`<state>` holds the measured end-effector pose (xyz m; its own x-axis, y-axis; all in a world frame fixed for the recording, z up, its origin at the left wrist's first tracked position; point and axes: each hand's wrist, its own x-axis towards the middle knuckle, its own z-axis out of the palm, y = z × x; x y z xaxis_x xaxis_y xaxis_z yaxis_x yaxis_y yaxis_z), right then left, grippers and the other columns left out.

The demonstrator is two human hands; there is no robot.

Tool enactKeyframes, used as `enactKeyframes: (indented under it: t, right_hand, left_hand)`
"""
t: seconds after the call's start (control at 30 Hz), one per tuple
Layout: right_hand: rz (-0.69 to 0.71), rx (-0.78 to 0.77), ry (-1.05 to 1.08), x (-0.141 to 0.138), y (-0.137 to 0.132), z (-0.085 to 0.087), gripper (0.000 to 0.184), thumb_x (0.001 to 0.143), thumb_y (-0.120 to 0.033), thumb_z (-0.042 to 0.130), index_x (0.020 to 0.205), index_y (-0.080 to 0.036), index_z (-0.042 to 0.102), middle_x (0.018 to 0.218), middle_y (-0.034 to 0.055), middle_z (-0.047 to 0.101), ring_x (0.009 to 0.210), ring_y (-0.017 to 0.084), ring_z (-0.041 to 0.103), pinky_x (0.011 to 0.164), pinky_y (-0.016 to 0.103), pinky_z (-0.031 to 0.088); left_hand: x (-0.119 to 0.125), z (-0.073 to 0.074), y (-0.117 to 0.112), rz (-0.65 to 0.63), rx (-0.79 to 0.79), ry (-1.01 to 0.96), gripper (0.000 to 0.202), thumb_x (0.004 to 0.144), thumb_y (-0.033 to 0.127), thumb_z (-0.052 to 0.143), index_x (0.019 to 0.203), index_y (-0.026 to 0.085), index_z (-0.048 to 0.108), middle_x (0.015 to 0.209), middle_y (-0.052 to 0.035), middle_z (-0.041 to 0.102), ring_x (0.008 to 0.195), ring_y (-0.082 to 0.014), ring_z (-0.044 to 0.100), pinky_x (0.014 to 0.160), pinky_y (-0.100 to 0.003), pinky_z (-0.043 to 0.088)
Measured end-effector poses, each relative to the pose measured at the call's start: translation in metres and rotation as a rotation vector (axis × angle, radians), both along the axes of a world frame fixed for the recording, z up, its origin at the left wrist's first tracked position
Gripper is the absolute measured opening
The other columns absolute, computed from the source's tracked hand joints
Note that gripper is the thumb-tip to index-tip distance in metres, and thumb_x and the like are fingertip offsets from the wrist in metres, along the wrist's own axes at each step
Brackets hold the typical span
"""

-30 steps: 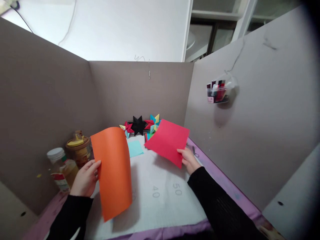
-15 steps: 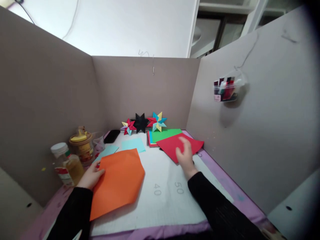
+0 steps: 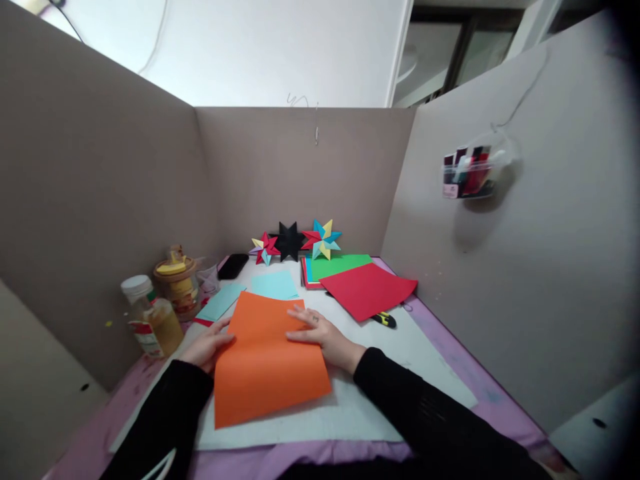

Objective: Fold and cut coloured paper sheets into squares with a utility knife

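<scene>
A sheet of orange paper [image 3: 270,363], slightly bowed, is in front of me over the white board. My left hand [image 3: 207,347] grips its left edge, with the thumb on top and the other fingers partly hidden. On the sheet's right side lies my right hand [image 3: 325,337], its visible fingers stretched out and apart on the paper's upper face. A red sheet [image 3: 367,290] rests beyond my right hand, over a green sheet [image 3: 343,265] and a stack of coloured paper. Two light blue pieces, one being this square [image 3: 275,285], lie behind the orange sheet.
Folded paper stars, including a black one [image 3: 289,241], stand along the back panel. At left are a bottle of yellowish liquid [image 3: 163,327], a lidded jar [image 3: 179,293] and a phone [image 3: 233,266]. A yellow-and-black cutter [image 3: 385,320] pokes out under the red sheet. Grey panels surround the table.
My right hand has moved left from above the red sheet onto the orange paper. The orange paper and my left hand appear further right, while the view has also shifted.
</scene>
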<state>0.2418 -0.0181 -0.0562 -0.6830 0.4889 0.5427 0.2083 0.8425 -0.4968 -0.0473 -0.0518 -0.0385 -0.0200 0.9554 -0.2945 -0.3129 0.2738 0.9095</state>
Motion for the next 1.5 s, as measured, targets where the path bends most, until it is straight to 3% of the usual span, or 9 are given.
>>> enactKeyframes:
  t: [0.17,0.37,0.53,0.67,0.73,0.83,1.03,1.27,1.5]
  right_hand:
    - [0.265,-0.109,-0.246,0.022,-0.014,0.007,0.047,0.082,-0.018,0.053,0.123,-0.039,0.048,0.128,-0.0001,0.053,0.126,0.02,0.039,0.102,0.043,0.032]
    - [0.21,-0.066,-0.276,0.027,-0.047,0.022,0.066,0.063,-0.025,0.069,0.124,-0.038,0.048,0.137,0.0022,0.042,0.131,0.031,0.028,0.104,0.05,0.023]
    - [0.318,-0.096,-0.331,0.024,-0.06,0.022,0.061,0.069,-0.018,0.062,0.124,-0.039,0.048,0.134,0.0016,0.045,0.129,0.029,0.032,0.104,0.054,0.018]
    - [0.364,-0.354,-0.298,0.021,-0.05,0.021,0.042,0.078,-0.021,0.053,0.119,-0.031,0.057,0.122,0.0041,0.058,0.121,0.026,0.045,0.102,0.048,0.028]
    - [0.262,-0.601,-0.111,0.018,-0.041,0.02,0.031,0.083,-0.029,0.051,0.111,-0.023,0.063,0.107,0.007,0.066,0.103,0.024,0.059,0.092,0.043,0.041]
    - [-0.023,-0.879,0.345,0.012,-0.018,0.015,0.039,0.083,-0.04,0.052,0.111,-0.015,0.06,0.099,0.0104,0.067,0.084,0.023,0.064,0.078,0.039,0.049]
    - [-0.485,-0.804,0.81,0.017,0.037,-0.001,0.043,0.073,-0.039,0.066,0.109,-0.018,0.058,0.123,0.011,0.055,0.105,0.023,0.056,0.088,0.034,0.046]
    - [-0.361,-1.062,0.842,0.034,0.05,0.012,0.034,0.071,-0.038,0.068,0.095,-0.015,0.062,0.094,0.012,0.068,0.082,0.025,0.064,0.075,0.037,0.05]
    - [-0.553,-0.979,0.748,0.046,0.066,0.018,0.034,0.065,-0.035,0.072,0.093,-0.017,0.063,0.088,0.0076,0.068,0.077,0.023,0.062,0.066,0.032,0.049]
  left_hand:
    - [-0.001,-0.001,0.007,-0.017,-0.107,0.043,0.037,0.069,0.024,0.07,0.1,0.02,0.05,0.073,-0.0009,0.065,0.058,-0.0139,0.064,0.052,-0.023,0.049]
    - [0.01,0.003,0.014,0.076,-0.122,0.256,0.058,0.06,0.027,0.077,0.11,0.018,0.049,0.085,-0.0074,0.067,0.068,-0.0178,0.066,0.054,-0.023,0.049]
    - [0.009,0.007,0.031,-0.143,-0.152,0.276,0.048,0.058,0.037,0.077,0.098,0.017,0.058,0.088,-0.0085,0.069,0.067,-0.0184,0.067,0.052,-0.024,0.05]
    - [0.016,0.005,0.045,-0.308,-0.058,0.213,0.047,0.053,0.033,0.08,0.092,0.014,0.063,0.089,-0.0105,0.07,0.077,-0.0232,0.067,0.062,-0.029,0.053]
    - [0.024,0.003,0.051,-0.319,0.019,0.166,0.047,0.05,0.029,0.081,0.09,0.012,0.064,0.084,-0.0112,0.071,0.078,-0.025,0.067,0.067,-0.032,0.053]
    - [0.039,0.0,0.062,-0.239,0.16,0.121,0.046,0.053,0.031,0.079,0.091,0.01,0.064,0.083,-0.0113,0.071,0.076,-0.0244,0.067,0.07,-0.033,0.052]
    - [0.063,0.007,0.084,-0.219,0.334,0.009,0.042,0.063,0.027,0.073,0.103,0.014,0.064,0.09,-0.0088,0.071,0.078,-0.0229,0.066,0.069,-0.03,0.05]
    - [0.073,0.007,0.076,-0.227,0.196,-0.078,0.043,0.068,0.034,0.07,0.107,0.017,0.063,0.101,-0.0099,0.068,0.087,-0.0251,0.064,0.077,-0.033,0.049]
    - [0.076,-0.016,0.075,0.032,0.143,-0.124,0.081,0.065,0.06,0.063,0.133,0.031,0.031,0.13,-0.012,0.049,0.1,-0.0275,0.059,0.081,-0.039,0.048]
